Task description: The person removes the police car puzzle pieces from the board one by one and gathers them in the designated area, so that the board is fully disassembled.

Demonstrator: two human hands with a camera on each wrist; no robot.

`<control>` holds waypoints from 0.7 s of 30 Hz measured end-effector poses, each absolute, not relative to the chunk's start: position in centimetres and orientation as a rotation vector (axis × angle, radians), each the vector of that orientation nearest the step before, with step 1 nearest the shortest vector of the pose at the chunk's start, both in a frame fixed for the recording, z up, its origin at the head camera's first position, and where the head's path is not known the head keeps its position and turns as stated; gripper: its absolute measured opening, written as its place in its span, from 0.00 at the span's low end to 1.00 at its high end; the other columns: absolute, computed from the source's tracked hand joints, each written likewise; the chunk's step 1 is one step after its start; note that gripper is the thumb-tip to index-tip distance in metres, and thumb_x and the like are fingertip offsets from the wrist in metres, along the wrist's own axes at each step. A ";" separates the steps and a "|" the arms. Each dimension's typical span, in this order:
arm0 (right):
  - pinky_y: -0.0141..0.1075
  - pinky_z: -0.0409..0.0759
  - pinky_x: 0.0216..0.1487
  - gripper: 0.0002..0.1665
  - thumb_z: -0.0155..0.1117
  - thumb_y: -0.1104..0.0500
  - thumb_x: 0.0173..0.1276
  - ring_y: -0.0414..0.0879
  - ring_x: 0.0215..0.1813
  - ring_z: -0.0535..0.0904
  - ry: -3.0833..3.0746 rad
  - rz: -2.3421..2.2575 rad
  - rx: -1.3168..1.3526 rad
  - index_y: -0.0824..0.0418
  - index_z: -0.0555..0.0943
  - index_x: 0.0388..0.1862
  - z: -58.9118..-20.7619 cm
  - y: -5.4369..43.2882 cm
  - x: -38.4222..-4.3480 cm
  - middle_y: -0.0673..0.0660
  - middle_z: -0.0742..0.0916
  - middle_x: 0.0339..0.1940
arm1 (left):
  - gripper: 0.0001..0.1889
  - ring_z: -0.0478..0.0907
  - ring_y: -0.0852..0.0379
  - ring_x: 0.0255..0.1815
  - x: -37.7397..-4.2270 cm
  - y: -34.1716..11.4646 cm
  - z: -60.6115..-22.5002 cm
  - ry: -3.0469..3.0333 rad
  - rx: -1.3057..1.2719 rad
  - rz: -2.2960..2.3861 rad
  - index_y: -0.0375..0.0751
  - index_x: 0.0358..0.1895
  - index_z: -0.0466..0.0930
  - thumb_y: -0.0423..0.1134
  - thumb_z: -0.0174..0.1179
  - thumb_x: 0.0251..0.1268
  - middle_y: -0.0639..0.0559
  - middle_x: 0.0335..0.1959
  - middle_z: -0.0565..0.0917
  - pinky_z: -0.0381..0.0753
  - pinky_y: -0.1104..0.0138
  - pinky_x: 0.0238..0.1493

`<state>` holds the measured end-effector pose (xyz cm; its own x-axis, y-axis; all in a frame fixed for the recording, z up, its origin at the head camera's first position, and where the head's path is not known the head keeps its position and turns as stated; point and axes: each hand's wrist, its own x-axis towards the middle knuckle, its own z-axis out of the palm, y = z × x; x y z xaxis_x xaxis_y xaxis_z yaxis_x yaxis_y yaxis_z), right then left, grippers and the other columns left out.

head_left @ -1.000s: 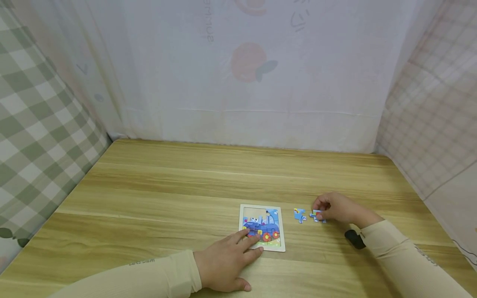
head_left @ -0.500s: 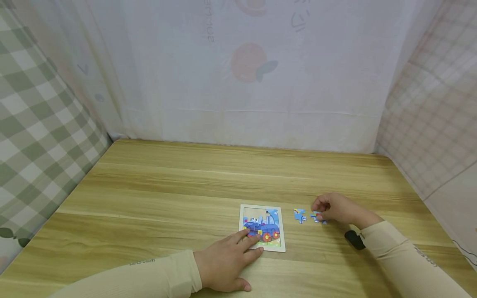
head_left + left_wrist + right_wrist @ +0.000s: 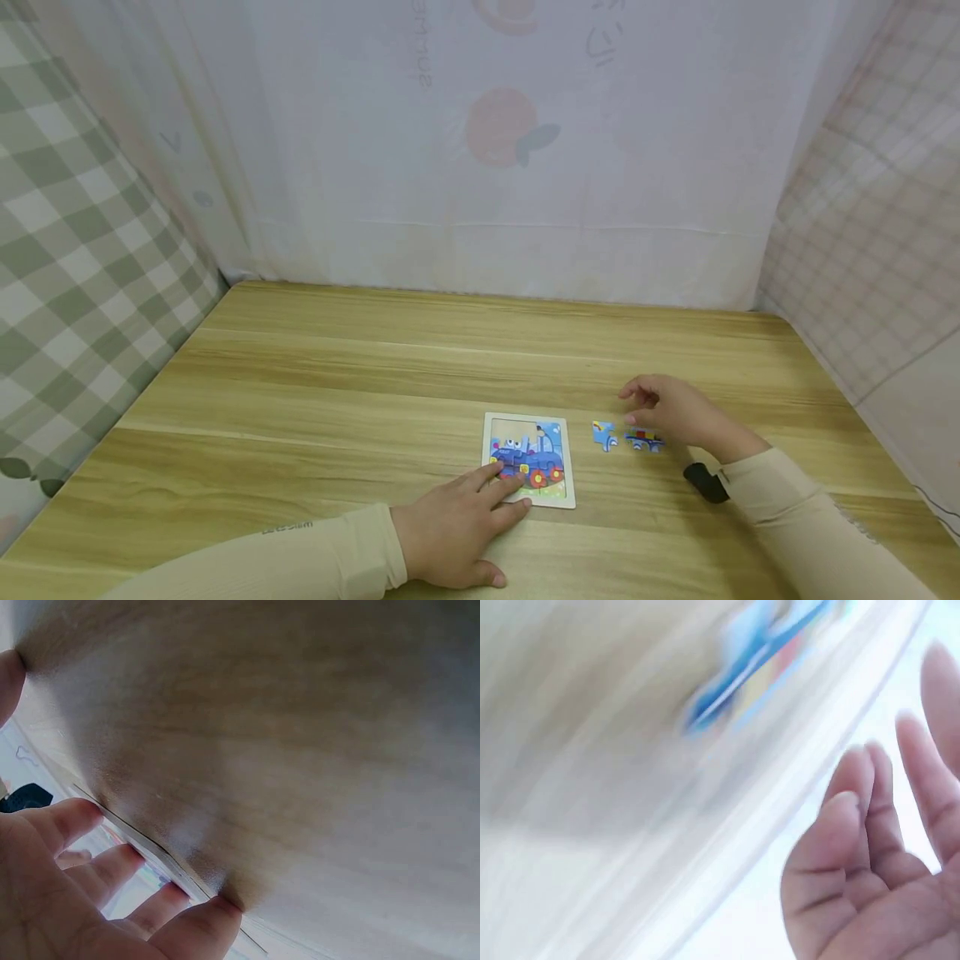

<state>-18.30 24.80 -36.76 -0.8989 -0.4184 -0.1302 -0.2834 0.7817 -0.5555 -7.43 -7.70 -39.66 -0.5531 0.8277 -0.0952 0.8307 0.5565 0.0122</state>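
My left hand (image 3: pixel 456 525) lies with spread fingers on the lower left of a framed jigsaw puzzle (image 3: pixel 528 460). Its picture is a blue vehicle with red wheels, and bare backing shows at the upper left of the tray. In the left wrist view, fingertips (image 3: pixel 161 904) touch the frame's edge. Right of the frame rest a light-blue puzzle piece (image 3: pixel 603 435) and a blue, red and yellow puzzle piece (image 3: pixel 643 440). Just above the latter hovers my right hand (image 3: pixel 678 417), fingers loosely bent, holding nothing. The right wrist view shows this piece (image 3: pixel 757 664) blurred and apart from the fingers.
The wooden table (image 3: pixel 337 375) ends at a pale curtain (image 3: pixel 600 250) at the back. Checked cloth (image 3: pixel 67 250) hangs on the left, with more cloth (image 3: pixel 862 250) on the right. A black object (image 3: pixel 707 483) sits at the right wrist.
My right hand has let go of the multicoloured puzzle piece and risen slightly away from it. That piece now lies fully in view, its colours turned differently. The left hand stays put.
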 end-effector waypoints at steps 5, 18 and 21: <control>0.49 0.77 0.48 0.23 0.67 0.61 0.63 0.57 0.51 0.75 2.767 -0.831 -0.543 0.70 0.77 0.55 -36.4 22.7 -17.6 0.64 0.80 0.50 | 0.39 0.62 0.43 0.71 -7.4 -7.7 -39.6 2.686 1.431 -0.049 0.51 0.71 0.66 0.68 0.53 0.61 0.49 0.72 0.64 0.66 0.60 0.67; 0.49 0.78 0.50 0.19 0.72 0.65 0.57 0.54 0.48 0.79 2.796 -0.749 -0.703 0.66 0.81 0.49 -37.2 18.1 -16.4 0.59 0.83 0.47 | 0.39 0.62 0.43 0.71 -7.5 -7.8 -39.7 2.680 1.449 -0.046 0.51 0.71 0.66 0.68 0.52 0.61 0.48 0.72 0.63 0.66 0.59 0.67; 0.48 0.78 0.51 0.18 0.72 0.64 0.58 0.52 0.48 0.79 2.788 -0.722 -0.711 0.65 0.82 0.48 -37.4 17.2 -16.4 0.58 0.84 0.47 | 0.39 0.62 0.43 0.71 -7.5 -7.7 -39.7 2.683 1.452 -0.052 0.51 0.71 0.66 0.68 0.52 0.61 0.48 0.72 0.63 0.66 0.59 0.67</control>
<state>-16.40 17.25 -37.39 -0.8706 -0.4896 -0.0476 -0.4050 0.7684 -0.4956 -7.48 -7.70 -39.69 -0.5441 0.8335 -0.0958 0.8366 0.5477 0.0130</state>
